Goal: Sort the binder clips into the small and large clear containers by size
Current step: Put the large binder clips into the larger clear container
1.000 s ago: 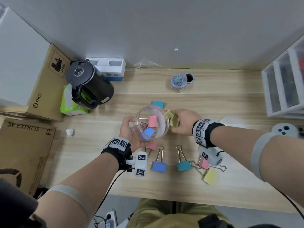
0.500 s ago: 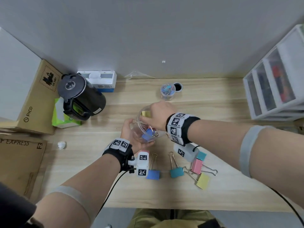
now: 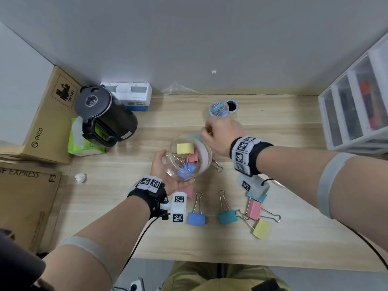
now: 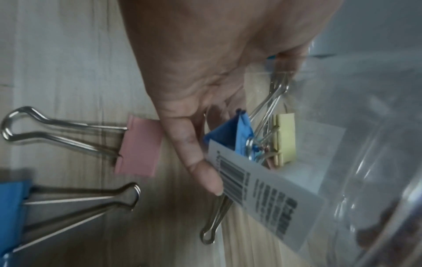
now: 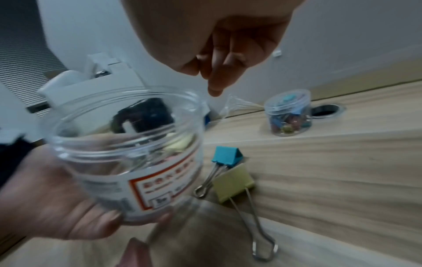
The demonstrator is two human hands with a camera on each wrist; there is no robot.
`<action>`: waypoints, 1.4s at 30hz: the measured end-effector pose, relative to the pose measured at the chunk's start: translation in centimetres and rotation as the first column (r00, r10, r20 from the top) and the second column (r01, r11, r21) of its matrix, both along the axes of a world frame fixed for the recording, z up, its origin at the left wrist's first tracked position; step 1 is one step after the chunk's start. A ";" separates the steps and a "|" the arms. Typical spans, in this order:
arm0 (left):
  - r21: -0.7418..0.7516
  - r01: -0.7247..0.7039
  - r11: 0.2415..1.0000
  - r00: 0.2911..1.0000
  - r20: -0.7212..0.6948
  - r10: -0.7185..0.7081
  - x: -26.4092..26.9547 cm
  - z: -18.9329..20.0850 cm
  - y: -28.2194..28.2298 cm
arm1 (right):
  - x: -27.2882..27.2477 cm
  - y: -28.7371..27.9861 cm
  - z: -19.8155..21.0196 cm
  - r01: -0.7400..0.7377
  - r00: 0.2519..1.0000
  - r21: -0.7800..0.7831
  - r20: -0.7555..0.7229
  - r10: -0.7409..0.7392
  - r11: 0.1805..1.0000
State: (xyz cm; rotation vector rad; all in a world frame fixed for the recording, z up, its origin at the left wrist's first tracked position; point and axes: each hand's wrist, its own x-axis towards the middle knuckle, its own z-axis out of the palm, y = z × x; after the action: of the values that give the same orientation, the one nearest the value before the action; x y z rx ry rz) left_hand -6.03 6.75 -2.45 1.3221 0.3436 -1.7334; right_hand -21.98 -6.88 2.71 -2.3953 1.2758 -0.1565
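now the left hand (image 3: 165, 171) grasps the big jar (image 3: 190, 157), tilted above the worktop (image 3: 294, 244); yellow, pink and blue clips lie inside it. beyond the jar the right hand (image 3: 220, 135) hangs with loosely curled fingers, holding nothing. behind that, the small jar (image 3: 219, 109) stands full of little clips. more large clips (image 3: 227, 216) lie near the big jar.

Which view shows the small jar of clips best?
Right wrist: the small jar stands side-on on the desk, coloured clips visible through its wall. Head view shows it only from above, far off. Left wrist view misses it.
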 end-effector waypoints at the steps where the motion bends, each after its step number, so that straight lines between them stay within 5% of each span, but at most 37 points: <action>1: 0.000 -0.016 1.000 1.000 -0.006 0.016 0.4 -0.1 0.3 | -0.5 -0.7 -0.7 0.031 0.999 0.021 -0.029 -0.030 0.999; 7: 0.039 -0.090 0.995 0.996 0.025 0.089 2.7 -1.0 2.1 | -2.0 -2.2 -5.8 0.027 0.953 0.332 -0.292 0.076 0.943; 16: 0.044 -0.129 0.991 0.991 -0.014 0.130 4.4 -2.1 2.5 | 2.0 1.5 -9.1 0.033 0.892 0.187 -0.449 0.055 0.982; 19: 0.044 -0.119 0.992 0.992 -0.038 0.121 4.2 -2.1 1.9 | 2.1 1.4 -8.8 0.061 0.931 0.223 -0.365 0.025 0.973; 22: 0.047 -0.126 0.991 0.991 -0.034 0.127 4.2 -1.8 1.2 | 1.8 0.2 -6.9 0.050 0.996 0.226 -0.078 -0.034 0.973; 27: 0.028 -0.087 0.996 0.996 0.008 0.087 4.1 -1.3 -0.2 | 2.8 -2.0 -2.6 -0.164 0.962 0.194 0.250 0.112 0.967; 33: 0.012 -0.021 1.000 1.000 0.023 0.020 2.6 -0.6 -1.3 | 6.6 0.4 -1.1 -0.489 0.871 0.159 0.029 0.491 0.858; 42: -0.003 0.007 1.000 1.000 -0.009 -0.007 2.0 -0.6 -0.7 | 6.4 1.5 -2.1 -0.471 0.881 0.220 0.166 0.443 0.854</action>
State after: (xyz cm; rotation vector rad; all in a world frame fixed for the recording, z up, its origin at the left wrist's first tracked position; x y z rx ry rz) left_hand -3.99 6.02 -3.06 1.3148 0.3423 -1.7457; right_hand -15.60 -5.33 0.62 -2.3496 0.6005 0.0192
